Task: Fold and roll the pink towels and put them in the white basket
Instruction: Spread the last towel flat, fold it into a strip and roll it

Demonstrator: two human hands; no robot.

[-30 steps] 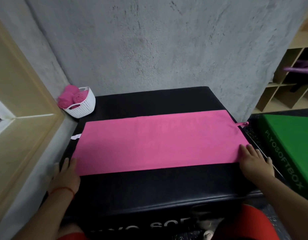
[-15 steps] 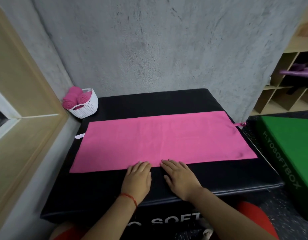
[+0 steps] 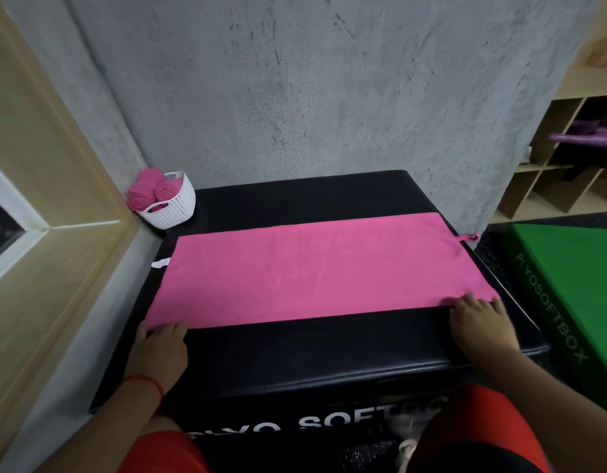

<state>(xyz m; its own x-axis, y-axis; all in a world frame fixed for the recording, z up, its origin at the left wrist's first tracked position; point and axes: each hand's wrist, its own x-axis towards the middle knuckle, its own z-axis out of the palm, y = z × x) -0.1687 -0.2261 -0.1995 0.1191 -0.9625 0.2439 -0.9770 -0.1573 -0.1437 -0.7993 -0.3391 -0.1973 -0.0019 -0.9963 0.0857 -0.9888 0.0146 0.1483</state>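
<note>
A pink towel (image 3: pixel 315 271) lies flat as a long strip across the black padded box (image 3: pixel 312 349). My left hand (image 3: pixel 158 349) rests on the box at the towel's near left corner, fingertips touching its edge. At the near right corner, my right hand (image 3: pixel 479 322) lies flat with its fingertips on the towel, where the cloth shows a small wrinkle. The white basket (image 3: pixel 174 208) stands at the box's far left corner against the wall. It holds two rolled pink towels (image 3: pixel 152 191).
A grey concrete wall rises right behind the box. A wooden window frame (image 3: pixel 56 233) runs along the left. To the right are a green soft box (image 3: pixel 575 288) and wooden shelf cubbies (image 3: pixel 568 172). My red-clad knees sit in front of the box.
Both hands slid apart from the middle of the towel's near edge out to its near left and right corners. The towel stays flat.
</note>
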